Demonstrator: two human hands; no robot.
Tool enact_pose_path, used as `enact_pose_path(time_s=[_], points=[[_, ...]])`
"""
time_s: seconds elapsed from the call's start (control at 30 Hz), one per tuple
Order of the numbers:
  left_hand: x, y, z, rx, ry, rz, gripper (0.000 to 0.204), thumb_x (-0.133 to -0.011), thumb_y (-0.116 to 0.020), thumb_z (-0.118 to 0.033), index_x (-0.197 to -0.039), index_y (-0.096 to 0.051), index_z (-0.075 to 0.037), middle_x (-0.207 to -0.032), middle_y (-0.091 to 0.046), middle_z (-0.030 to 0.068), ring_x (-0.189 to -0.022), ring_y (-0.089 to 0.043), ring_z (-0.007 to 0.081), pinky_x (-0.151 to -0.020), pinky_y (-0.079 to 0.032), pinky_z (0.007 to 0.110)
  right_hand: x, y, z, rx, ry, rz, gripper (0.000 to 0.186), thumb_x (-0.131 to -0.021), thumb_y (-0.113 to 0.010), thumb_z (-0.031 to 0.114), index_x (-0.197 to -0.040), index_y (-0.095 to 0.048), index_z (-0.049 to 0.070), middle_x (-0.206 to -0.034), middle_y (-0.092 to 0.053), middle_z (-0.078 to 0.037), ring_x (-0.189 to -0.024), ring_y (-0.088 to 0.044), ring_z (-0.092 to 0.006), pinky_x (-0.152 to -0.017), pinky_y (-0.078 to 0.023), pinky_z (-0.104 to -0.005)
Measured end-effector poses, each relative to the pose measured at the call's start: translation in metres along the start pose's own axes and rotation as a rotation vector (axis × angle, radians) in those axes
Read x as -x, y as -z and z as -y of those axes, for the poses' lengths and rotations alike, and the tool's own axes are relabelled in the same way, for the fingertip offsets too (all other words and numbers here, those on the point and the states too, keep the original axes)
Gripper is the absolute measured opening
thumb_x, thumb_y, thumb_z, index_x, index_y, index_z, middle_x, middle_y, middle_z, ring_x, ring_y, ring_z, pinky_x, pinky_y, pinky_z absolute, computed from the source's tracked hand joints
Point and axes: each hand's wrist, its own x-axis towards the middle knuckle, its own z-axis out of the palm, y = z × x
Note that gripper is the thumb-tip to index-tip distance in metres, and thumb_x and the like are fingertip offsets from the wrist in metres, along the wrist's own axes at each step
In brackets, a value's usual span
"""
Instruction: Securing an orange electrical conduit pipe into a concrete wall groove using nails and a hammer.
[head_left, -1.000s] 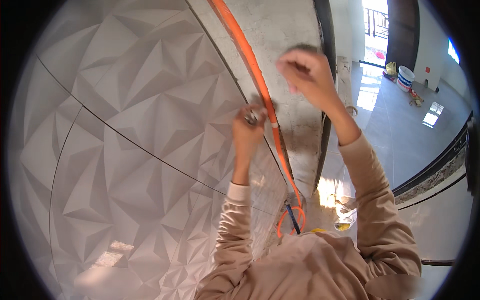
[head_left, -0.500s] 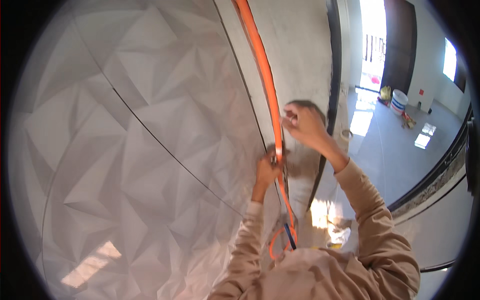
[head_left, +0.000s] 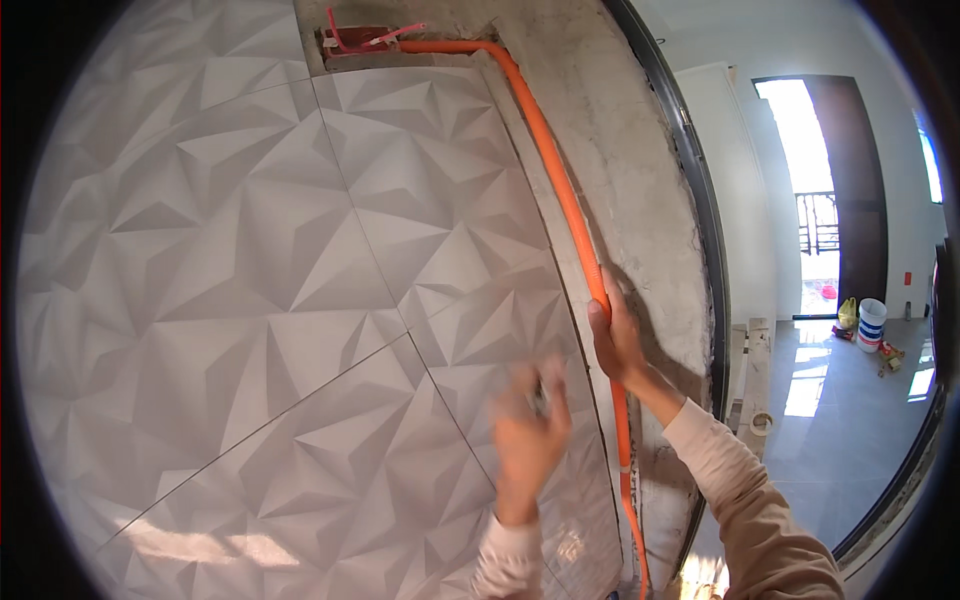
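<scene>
Grey faceted tile wall (head_left: 330, 250): edge between bare left hand (head_left: 528, 440) and bare right hand (head_left: 620, 338). Black upright frame (head_left: 713, 240): beyond right hand. 1 long orange tubular conduit (head_left: 576, 213): wrapped by right fingers; open room toward left hand, blurred, grip indeterminable. Changed: left hand off conduit, right hand on.
</scene>
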Motion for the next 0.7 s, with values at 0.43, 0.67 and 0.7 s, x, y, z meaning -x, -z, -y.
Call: enact_pose_path(time_s=[0.43,0.67,0.7], points=[[-0.395,-0.059,-0.007,-1.056,-0.457,0.178,0.027,-0.077,-0.055,-0.015,-0.102,-0.063,-0.010,-0.100,-0.064,0.0168,-0.090,-0.062,0.0342,-0.077,-0.050,0.044,-0.069,0.054,0.055,-0.341,-0.024,0.189,0.050,-0.091,-0.048,0.017,-0.135,-0.033,-0.002,-0.088,-0.053,-0.009,-0.073,-0.049,-0.0169,-0.064,-0.038,-0.0274],[-0.416,-0.098,0.001,-1.120,-0.475,0.218,0.025,-0.083,-0.052,-0.020,-0.100,-0.063,-0.005,-0.095,-0.065,0.0173,-0.089,-0.063,0.0332,-0.077,-0.050,0.043,-0.104,0.072,0.074,-0.564,-0.158,0.292,0.051,-0.088,-0.048,0.012,-0.134,-0.033,-0.005,-0.055,-0.046,0.001,-0.034,-0.040,-0.0063,-0.035,-0.034,-0.0234],[-0.419,-0.099,0.006,-1.123,-0.475,0.216,0.025,-0.083,-0.052,-0.020,-0.100,-0.063,-0.005,-0.095,-0.065,0.0173,-0.089,-0.063,0.0332,-0.077,-0.050,0.043,-0.112,0.070,0.076,-0.566,-0.155,0.293,0.051,-0.088,-0.048,0.012,-0.134,-0.033,-0.005,-0.055,-0.046,0.001,-0.034,-0.040,-0.0063,-0.035,-0.034,-0.0234]])
